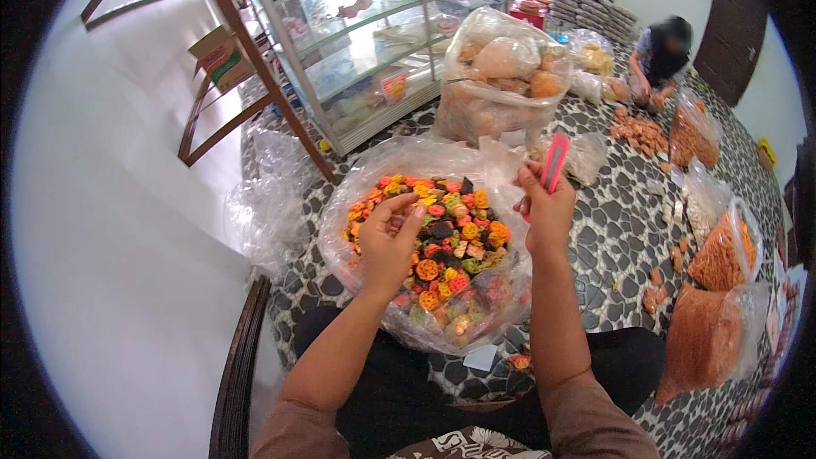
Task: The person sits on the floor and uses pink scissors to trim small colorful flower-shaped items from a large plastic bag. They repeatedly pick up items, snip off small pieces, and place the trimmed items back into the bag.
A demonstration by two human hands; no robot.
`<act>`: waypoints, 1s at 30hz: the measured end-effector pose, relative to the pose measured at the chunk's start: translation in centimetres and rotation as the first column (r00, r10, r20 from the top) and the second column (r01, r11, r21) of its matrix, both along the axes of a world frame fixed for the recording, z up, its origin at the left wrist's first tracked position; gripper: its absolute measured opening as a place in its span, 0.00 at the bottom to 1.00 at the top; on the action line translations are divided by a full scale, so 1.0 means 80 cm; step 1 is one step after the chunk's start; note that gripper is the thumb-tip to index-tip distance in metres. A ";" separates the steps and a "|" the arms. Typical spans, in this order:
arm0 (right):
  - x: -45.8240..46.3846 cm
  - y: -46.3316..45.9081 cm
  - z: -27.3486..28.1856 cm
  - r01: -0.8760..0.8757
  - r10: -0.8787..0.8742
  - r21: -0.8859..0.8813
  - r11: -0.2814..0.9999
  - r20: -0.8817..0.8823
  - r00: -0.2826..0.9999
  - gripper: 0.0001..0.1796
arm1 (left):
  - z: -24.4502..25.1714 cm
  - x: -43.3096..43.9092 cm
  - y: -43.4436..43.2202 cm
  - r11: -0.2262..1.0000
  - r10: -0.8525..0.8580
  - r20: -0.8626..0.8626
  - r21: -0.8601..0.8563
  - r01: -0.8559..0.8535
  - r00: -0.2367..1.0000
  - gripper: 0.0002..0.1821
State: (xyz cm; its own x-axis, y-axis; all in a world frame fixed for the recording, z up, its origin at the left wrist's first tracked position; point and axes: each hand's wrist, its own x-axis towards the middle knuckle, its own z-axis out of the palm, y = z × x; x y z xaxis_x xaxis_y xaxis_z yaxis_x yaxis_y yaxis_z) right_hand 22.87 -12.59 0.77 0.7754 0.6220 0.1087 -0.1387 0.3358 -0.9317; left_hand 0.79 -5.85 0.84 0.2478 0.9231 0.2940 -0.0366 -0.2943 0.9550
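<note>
A large clear plastic bag (pixel 342 197) stands wide-mouthed on the floor before me, full of colourful crisp snack pieces (pixel 440 229) in orange, yellow, green, pink and black. Above the left part of the snacks is my left hand (pixel 390 229), its thumb and fingers slightly apart, with nothing visible held. My right hand (pixel 548 210) grips a slim pink hand tool (pixel 556 162) with a grey strip, held upright over the bag's right rim. Translucent plastic (pixel 500 159) lies just left of that hand; whether the fingers touch it cannot be told.
A big sack of packed snacks (pixel 503 95) stands behind the bag, beside a glass display case (pixel 376 44). Bags of orange snacks (pixel 701 338) line the right. Another person (pixel 660 64) sits at the far right near a pile of orange packets (pixel 641 131). Crumpled plastic (pixel 268 204) lies left.
</note>
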 end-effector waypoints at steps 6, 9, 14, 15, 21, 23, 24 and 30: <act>0.102 0.039 -0.090 0.227 -0.238 -0.098 0.969 -0.128 0.963 0.12 | 0.001 0.008 -0.005 0.980 0.016 -0.151 0.197 0.014 0.988 0.09; 0.125 0.080 -0.156 0.188 -0.240 -0.226 0.956 -0.231 0.943 0.16 | 0.002 0.015 -0.008 0.972 0.028 -0.168 0.236 0.013 0.985 0.08; 0.135 0.129 -0.228 0.032 -0.049 -0.187 0.982 -0.086 0.995 0.26 | 0.004 0.026 -0.012 0.964 0.023 -0.185 0.265 0.027 0.982 0.06; 0.134 0.129 -0.237 0.032 -0.043 -0.189 0.981 -0.056 0.997 0.26 | 0.004 0.027 -0.012 0.961 0.019 -0.188 0.274 0.034 0.982 0.06; 0.100 0.047 -0.302 0.159 -0.198 -0.249 0.955 -0.143 0.970 0.19 | 0.005 0.034 -0.014 0.935 0.028 -0.294 0.347 0.079 0.955 0.06; 0.091 0.012 -0.334 0.145 -0.240 -0.392 0.908 -0.205 0.949 0.16 | 0.004 0.040 -0.017 0.889 0.030 -0.310 0.443 0.117 0.950 0.05; 0.089 -0.004 -0.352 0.158 -0.295 -0.451 0.879 -0.252 0.922 0.16 | 0.003 0.043 -0.021 0.867 0.027 -0.313 0.480 0.133 0.949 0.05; 0.097 -0.134 -0.457 0.420 -0.304 -0.765 0.489 0.301 0.904 0.15 | 0.007 0.061 -0.049 0.837 -0.029 -0.425 0.485 0.255 0.905 0.04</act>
